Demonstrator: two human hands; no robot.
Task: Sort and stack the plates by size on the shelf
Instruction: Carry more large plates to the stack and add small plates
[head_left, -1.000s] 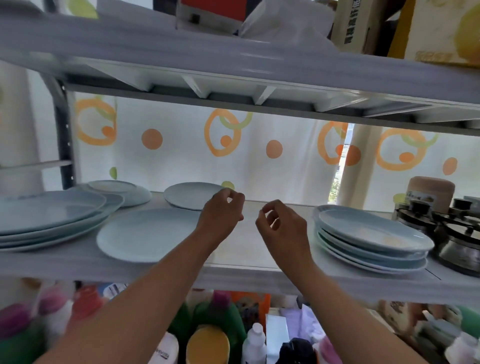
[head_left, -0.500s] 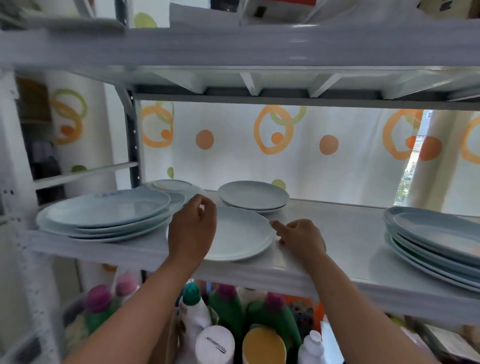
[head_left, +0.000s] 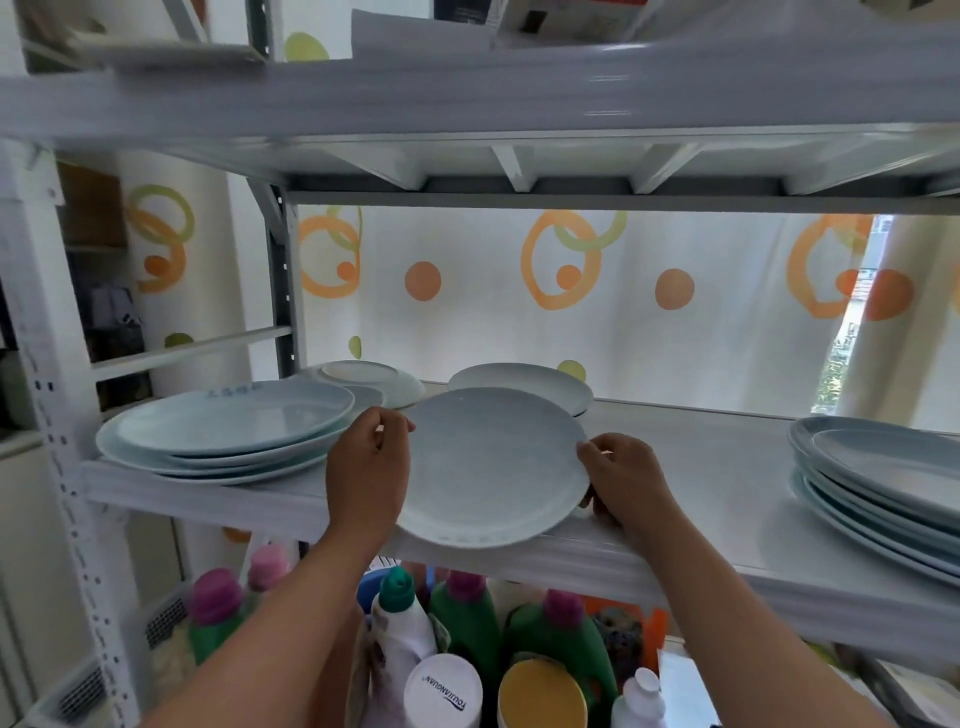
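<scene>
A pale blue medium plate (head_left: 493, 465) is tilted up toward me at the front edge of the white shelf (head_left: 727, 525). My left hand (head_left: 369, 467) grips its left rim and my right hand (head_left: 621, 478) grips its right rim. Behind it lies a stack of similar plates (head_left: 524, 384). A stack of large plates (head_left: 223, 431) sits at the left, with small plates (head_left: 369, 379) behind that stack. Another stack of large plates (head_left: 883, 483) sits at the right.
The upper shelf (head_left: 467, 104) hangs low overhead. Detergent bottles (head_left: 467, 639) crowd the space below the shelf. A metal upright (head_left: 278, 291) stands at the back left, and a patterned curtain (head_left: 571, 291) closes off the back.
Both hands moved left from the shelf's middle to the medium plate, closed on its rims and tilted it up off the shelf. The camera view swung left.
</scene>
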